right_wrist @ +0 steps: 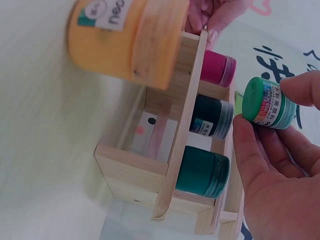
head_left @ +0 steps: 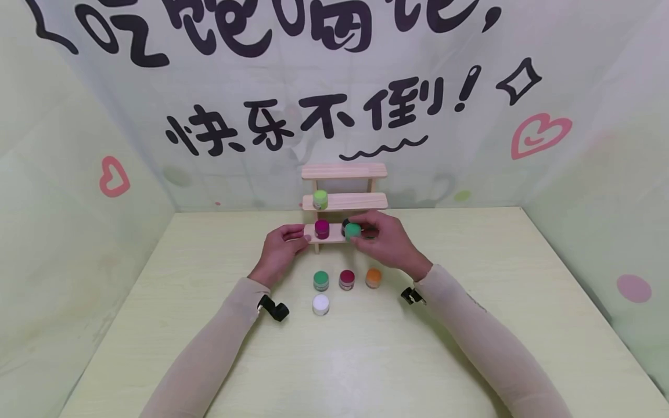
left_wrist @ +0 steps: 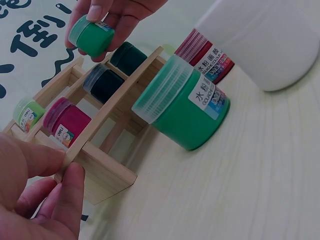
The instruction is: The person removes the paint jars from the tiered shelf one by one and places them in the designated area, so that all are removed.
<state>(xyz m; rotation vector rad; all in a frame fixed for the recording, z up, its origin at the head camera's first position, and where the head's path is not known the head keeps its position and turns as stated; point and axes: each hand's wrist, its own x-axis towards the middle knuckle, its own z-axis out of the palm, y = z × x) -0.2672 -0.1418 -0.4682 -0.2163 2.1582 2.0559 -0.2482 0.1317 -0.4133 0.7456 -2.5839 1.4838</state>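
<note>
A three-tier wooden rack [head_left: 360,201] stands against the back wall. My left hand [head_left: 279,251] pinches the left end of its lowest shelf between thumb and fingers. In my right hand [head_left: 389,241] is a small green paint jar [right_wrist: 262,102], gripped between thumb and fingers over the rack. The lowest shelf bears a magenta paint jar [head_left: 321,229], a near-black jar [left_wrist: 102,82] and a dark teal jar [right_wrist: 202,171], side by side. On the left of the middle tier sits a light green jar [head_left: 320,200]. My right hand partly covers the two dark jars in the head view.
In front of the rack, a green jar [head_left: 321,281], a crimson jar [head_left: 347,280] and an orange jar [head_left: 373,278] form a row on the table [head_left: 209,302]. A white jar [head_left: 321,305] stands nearer, before the green one. Printed cloth walls [head_left: 272,174] border the table.
</note>
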